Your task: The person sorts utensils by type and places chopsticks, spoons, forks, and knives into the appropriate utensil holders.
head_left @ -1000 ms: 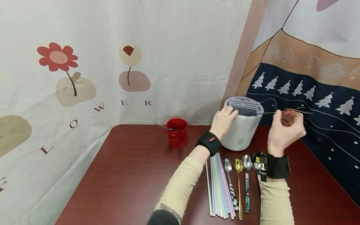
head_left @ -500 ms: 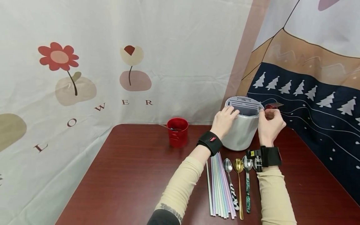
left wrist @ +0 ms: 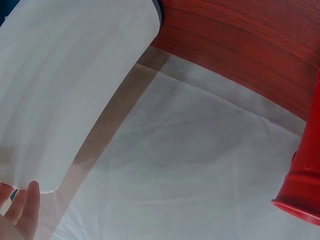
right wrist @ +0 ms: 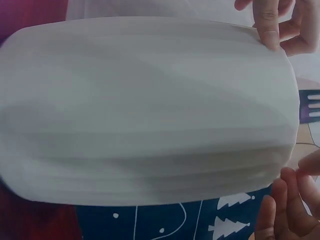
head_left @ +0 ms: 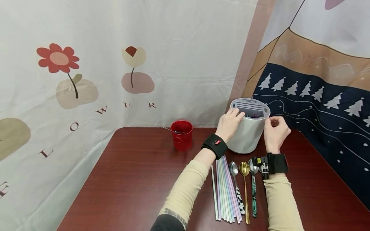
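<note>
White holder stands upright, long axis vertical, between hands. Near side: spoons and pastel sticks lie at holder's 6 o'clock. Left hand grips rim at 8 o'clock; right hand, fingers curled, sits at 4 o'clock; whether it pinches rim cannot be told. Neither hand clearly nearer. Inside, fork stands tines up. Red cup at 9 o'clock contains slim utensil, type unclear.

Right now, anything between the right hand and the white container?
Nothing visible: the right hand sits right at the rim of the white container; the left hand grips that rim farther left.
</note>
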Demonstrator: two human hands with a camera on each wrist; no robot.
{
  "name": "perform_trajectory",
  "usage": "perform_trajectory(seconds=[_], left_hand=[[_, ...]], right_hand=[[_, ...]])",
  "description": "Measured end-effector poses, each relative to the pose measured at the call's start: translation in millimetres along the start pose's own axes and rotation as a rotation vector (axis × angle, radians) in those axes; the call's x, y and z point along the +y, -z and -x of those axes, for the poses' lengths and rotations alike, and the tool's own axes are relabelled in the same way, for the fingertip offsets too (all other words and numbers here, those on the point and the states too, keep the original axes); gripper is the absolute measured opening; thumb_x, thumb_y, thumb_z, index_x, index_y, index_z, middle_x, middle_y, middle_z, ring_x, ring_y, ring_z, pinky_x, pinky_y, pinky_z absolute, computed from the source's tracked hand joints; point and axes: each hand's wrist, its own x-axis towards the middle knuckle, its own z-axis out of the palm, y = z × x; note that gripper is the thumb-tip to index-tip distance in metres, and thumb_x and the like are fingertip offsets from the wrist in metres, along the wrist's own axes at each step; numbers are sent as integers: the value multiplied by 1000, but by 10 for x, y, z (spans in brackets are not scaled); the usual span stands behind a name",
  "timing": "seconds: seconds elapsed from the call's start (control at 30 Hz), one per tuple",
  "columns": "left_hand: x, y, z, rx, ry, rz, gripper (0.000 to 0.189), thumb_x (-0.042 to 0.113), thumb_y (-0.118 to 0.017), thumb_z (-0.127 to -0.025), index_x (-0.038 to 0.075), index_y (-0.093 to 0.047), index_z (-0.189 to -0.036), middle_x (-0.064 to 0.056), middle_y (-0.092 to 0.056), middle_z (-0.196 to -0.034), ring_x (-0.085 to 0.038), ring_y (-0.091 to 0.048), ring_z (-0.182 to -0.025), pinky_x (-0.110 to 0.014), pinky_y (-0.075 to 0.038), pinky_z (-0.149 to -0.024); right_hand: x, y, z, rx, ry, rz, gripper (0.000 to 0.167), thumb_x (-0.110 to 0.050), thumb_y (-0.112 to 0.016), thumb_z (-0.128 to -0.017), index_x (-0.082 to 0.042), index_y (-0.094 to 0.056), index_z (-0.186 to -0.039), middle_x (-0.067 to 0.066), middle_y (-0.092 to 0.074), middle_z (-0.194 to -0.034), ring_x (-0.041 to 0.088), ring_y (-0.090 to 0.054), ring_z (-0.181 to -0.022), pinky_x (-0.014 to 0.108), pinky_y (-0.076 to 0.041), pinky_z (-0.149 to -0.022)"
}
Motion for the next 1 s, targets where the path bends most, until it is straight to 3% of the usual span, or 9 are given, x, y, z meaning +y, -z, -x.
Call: perform_trajectory(seconds=[0.53, 0.67, 0.8, 0.87, 1.0], left_hand=[[1, 12, 3, -2, 6, 17, 22, 31, -43, -100, 26, -61, -110, 7, -60, -104, -8, -58, -111, -19, -52, -76], [-1, 3, -1, -9, 8, 17, 22, 31, -43, -100, 26, -61, -111, 7, -60, -105, -8, -58, -111, -18, -52, -76], [-7, 7, -5, -10, 9, 17, 22, 31, -42, -100, 26, -60, -111, 7, -60, -105, -9, -58, -110, -18, -52, -74], [-9, 3, -5, -3, 9, 15, 21, 32, -43, -100, 26, -60, -110, 7, -59, -104, -9, -58, -109, -18, -52, -73], [-13, -6, -4, 11, 5, 10, 21, 33, -44, -99, 26, -60, -109, 6, -60, -103, -9, -58, -109, -18, -52, -73]], right_hand=[[309, 414, 369, -228, -60, 166, 24, -28, -58, -91, -6, -66, -92, -36, -43, -59, -10, -42, -59, 19, -34, -65], [396, 509, 411, -319, -80, 247, 24, -28, -59, -91, -7, -67, -97, -24, -50, -65, -9, -41, -62, 22, -36, -65], [471, 604, 402, -451, -31, 359, 26, -28, -58, -92, -5, -67, -101, 4, -66, -79, -5, -46, -64, 21, -39, -61], [504, 653, 389, -538, 4, 409, 28, -27, -57, -93, -3, -66, -103, 15, -68, -87, 3, -51, -66, 23, -40, -58], [559, 745, 355, -715, 24, 491, 31, -26, -57, -93, 2, -63, -103, 20, -67, -88, 22, -59, -71, 29, -41, -57]])
